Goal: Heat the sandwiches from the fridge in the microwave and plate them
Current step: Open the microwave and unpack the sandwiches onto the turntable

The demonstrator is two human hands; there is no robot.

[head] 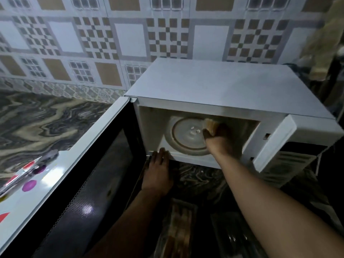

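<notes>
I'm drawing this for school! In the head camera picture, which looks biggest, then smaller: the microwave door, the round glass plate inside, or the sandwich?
1. Microwave door, though it is nearest the camera.
2. Glass plate.
3. Sandwich, partly hidden by the right hand.

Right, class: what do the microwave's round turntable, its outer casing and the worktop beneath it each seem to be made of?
Turntable: probably clear glass, since the cavity floor shows faintly through it and it has a moulded ring.
Microwave casing: looks like painted sheet metal, white and satin, with a flat panel and folded edges.
Worktop: polished stone or a stone-look surface, with swirling grey and tan veins; which one cannot be told.
</notes>
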